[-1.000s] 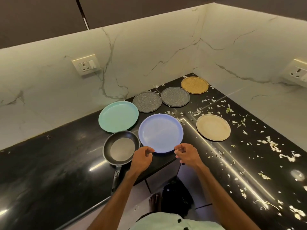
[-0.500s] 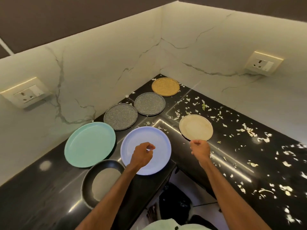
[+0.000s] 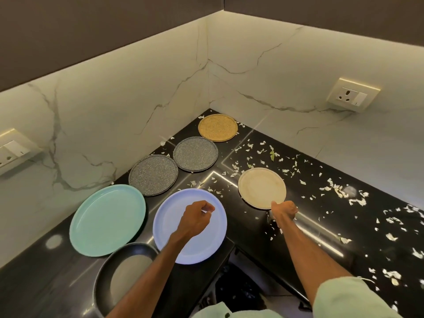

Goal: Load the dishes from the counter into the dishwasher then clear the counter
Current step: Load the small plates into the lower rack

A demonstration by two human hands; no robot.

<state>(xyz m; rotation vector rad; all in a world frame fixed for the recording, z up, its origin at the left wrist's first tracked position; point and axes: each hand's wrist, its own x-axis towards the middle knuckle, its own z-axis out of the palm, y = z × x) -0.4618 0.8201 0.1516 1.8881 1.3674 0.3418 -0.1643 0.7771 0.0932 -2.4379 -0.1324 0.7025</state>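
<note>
Right hand [image 3: 284,211] pinches a round, matte cream plate [image 3: 261,187] by its rim; left hand [image 3: 195,220], curled and empty, hovers over a smooth lavender plate [image 3: 207,239].

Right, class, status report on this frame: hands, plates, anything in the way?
Left hand curled over blue plate, holding nothing. Right hand at cream plate near rim, grip unclear. Scraps litter the counter around it.

The right hand [image 3: 284,210] curls at the cream plate's [image 3: 261,187] near rim; its fingertips are hidden, so it perhaps pinches the rim. Behind the left hand's [image 3: 195,216] fingers, the forearm covers part of the frying pan [image 3: 128,276], which the bottom edge cuts off.
</note>
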